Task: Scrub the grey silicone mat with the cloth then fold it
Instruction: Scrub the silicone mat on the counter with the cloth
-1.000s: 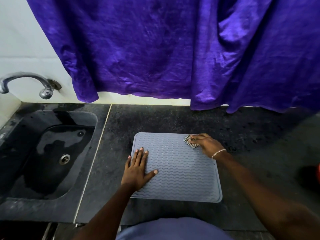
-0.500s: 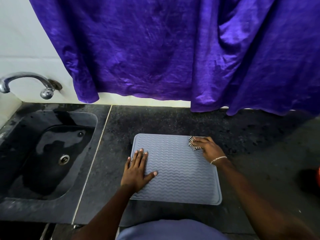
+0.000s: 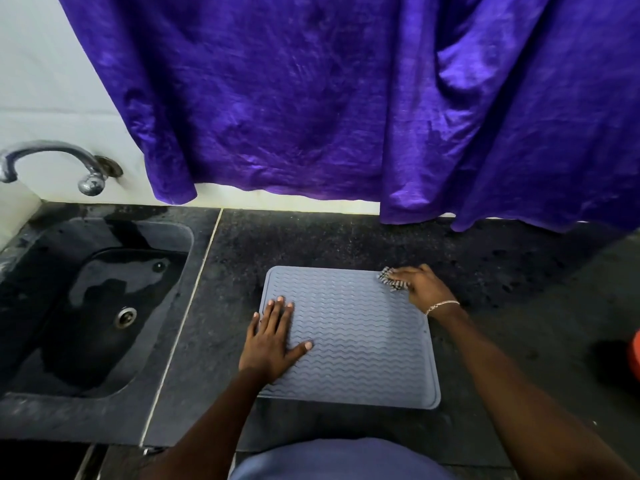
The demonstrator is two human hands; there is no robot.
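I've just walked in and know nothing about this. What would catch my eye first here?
The big purple curtain hanging across the back wall. Below it, on the dark counter, lies a grey silicone mat with a wavy pattern: the left hand presses flat on its near-left part while the right hand holds a checked cloth at its far-right corner. A wet black sink sits left.
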